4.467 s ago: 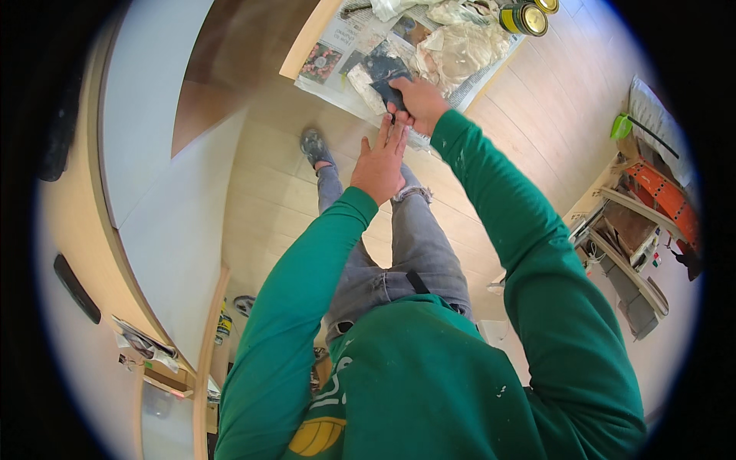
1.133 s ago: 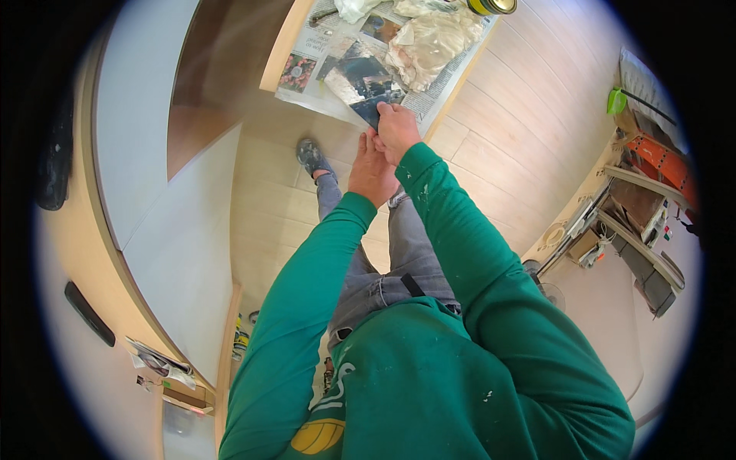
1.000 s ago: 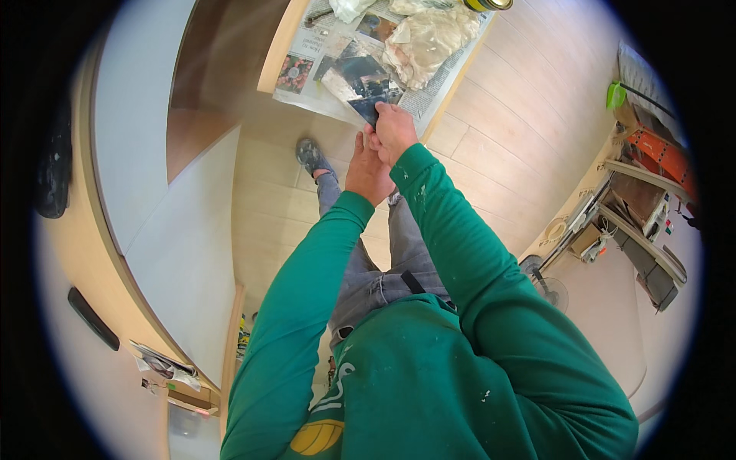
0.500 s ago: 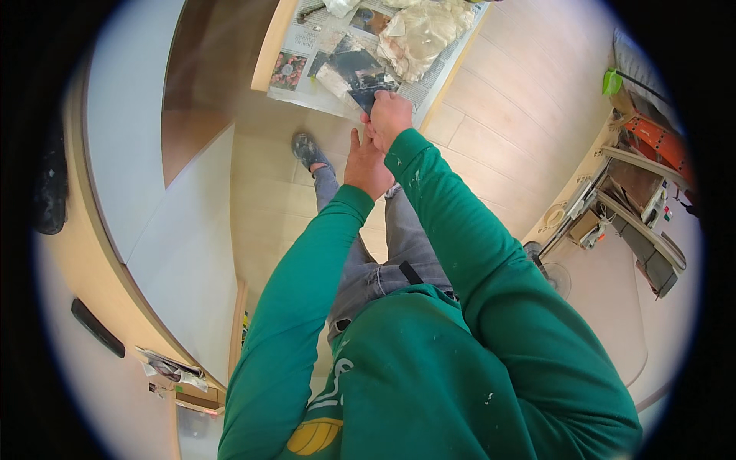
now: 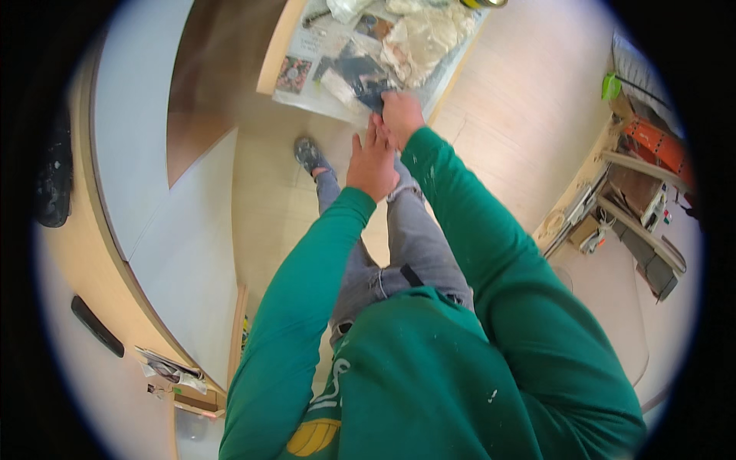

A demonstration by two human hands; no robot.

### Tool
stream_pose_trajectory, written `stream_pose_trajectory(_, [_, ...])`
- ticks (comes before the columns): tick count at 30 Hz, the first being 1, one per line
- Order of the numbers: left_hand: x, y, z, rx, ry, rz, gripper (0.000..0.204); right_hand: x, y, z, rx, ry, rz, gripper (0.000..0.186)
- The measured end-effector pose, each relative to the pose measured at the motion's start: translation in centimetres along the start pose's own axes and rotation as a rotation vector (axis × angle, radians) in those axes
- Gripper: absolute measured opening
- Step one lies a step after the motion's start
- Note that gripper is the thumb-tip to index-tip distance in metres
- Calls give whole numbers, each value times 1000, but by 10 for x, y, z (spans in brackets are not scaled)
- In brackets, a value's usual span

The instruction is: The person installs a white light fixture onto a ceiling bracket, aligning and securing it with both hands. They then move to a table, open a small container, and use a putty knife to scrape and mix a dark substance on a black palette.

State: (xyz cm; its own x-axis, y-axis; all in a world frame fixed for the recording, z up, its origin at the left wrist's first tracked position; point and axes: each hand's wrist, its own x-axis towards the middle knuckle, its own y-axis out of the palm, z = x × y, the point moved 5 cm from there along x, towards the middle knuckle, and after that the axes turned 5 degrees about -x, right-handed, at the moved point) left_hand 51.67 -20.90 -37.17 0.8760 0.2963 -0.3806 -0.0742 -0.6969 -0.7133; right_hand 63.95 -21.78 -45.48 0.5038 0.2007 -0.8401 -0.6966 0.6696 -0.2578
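Observation:
My right hand (image 5: 402,119) is closed at the near edge of a newspaper-covered table, its fingers around the corner of a dark flat piece (image 5: 372,96) smeared with white. The fingers hide that corner, and I cannot make out exactly what it is. Just below, my left hand (image 5: 373,169) has its fingers stretched and apart, their tips beside the right hand; nothing shows in it. More dark, white-smeared pieces lie on the newspaper (image 5: 307,96). Behind them sits a crumpled cream-coloured cloth or plastic heap (image 5: 425,42).
A yellow-rimmed can (image 5: 483,3) stands at the table's far right. To the left runs a large white curved panel (image 5: 188,245). Shelves with tools and an orange item (image 5: 655,146) line the right side. My shoe (image 5: 308,152) is on the floor below the table.
The table has shifted slightly right in the view, and the can shows more. My right hand has moved a little right; the left fingers have spread more.

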Motion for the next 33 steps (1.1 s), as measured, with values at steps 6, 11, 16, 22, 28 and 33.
stream_pose_trajectory(6, [1,-2,-11,79,10,-3,95,16,-22,10,-440,-490,-67,22])
stream_pose_trajectory(11, [-2,-10,-2,26,-19,-33,95,-23,0,53,-10,186,73,23])
stream_pose_trajectory(16, [-2,-11,-6,30,-2,-40,95,-19,-11,83,-411,10,239,24])
stream_pose_trajectory(22, [0,-9,-6,41,-5,-38,95,0,4,69,-346,-131,181,27])
stream_pose_trajectory(28, [-4,-10,-5,-34,-1,-78,91,-18,-1,81,-408,-205,200,33])
stream_pose_trajectory(33, [4,-13,-8,-20,11,-47,89,1,-7,69,-399,-197,190,28])
